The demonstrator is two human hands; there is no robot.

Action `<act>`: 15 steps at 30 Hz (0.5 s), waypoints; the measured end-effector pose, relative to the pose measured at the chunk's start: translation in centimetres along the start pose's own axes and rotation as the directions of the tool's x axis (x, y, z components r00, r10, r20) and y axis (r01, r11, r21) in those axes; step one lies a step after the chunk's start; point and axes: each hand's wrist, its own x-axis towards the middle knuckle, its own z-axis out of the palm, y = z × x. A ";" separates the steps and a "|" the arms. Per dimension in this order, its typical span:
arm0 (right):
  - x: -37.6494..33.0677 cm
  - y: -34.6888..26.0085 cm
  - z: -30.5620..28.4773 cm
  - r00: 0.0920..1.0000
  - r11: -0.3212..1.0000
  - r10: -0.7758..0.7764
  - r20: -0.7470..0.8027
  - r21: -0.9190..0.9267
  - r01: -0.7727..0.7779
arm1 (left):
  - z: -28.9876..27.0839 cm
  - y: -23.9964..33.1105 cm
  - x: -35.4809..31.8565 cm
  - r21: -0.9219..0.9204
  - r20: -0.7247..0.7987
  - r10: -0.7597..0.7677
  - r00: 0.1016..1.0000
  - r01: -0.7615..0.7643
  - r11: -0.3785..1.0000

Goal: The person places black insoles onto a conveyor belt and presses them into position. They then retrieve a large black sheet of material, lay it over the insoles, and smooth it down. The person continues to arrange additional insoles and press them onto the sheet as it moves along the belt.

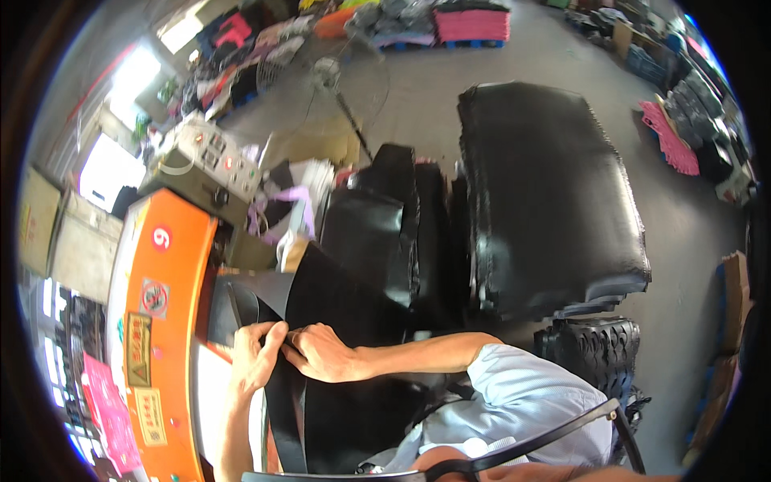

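A black flexible sheet [333,418] hangs over the work surface in front of me, beside the orange machine. My left hand [255,353] pinches a folded edge of it between thumb and fingers. Close against it, my right hand [323,353] is closed on the same folded edge, with the forearm reaching in from the right. The fingertips partly hide the gripped edge. Just beyond the hands, part of the sheet curls up beside a dark grey flat surface [273,285] at the machine's opening.
The orange machine [181,265] stands close on the left, with a control box [213,161] behind it. Stacks of black sheets [546,185] rise ahead and to the right. A fan [327,72] stands farther off. Cut black pieces [594,349] lie near my right elbow.
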 end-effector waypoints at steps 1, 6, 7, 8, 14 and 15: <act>-0.5 0.3 1.4 0.992 0.997 0.076 0.101 -0.038 -0.072 | 0.5 -1.1 -1.0 -0.001 -0.025 0.040 0.999 -0.040 0.999; -4.6 -1.1 7.1 0.975 0.996 0.091 0.202 -0.028 -0.087 | 2.8 -6.3 -5.1 -0.048 -0.151 -0.155 0.976 0.149 0.988; -5.4 -1.4 6.6 0.939 0.993 0.112 0.326 -0.066 -0.096 | 2.9 -7.1 -6.3 0.033 -0.127 -0.161 0.979 0.167 0.985; -6.3 -1.6 5.4 0.894 0.989 0.132 0.429 -0.112 -0.093 | 3.3 -7.6 -7.7 0.041 -0.106 -0.148 0.983 0.153 0.987; -4.4 2.0 -5.7 0.985 0.985 -0.139 -0.104 -0.117 0.127 | 6.2 -5.7 -13.7 0.057 -0.071 -0.079 0.994 0.083 0.995; -3.0 2.9 -6.2 0.989 0.970 -0.139 0.054 -0.196 0.147 | 6.5 -4.9 -13.9 0.054 -0.102 0.019 0.995 -0.013 0.998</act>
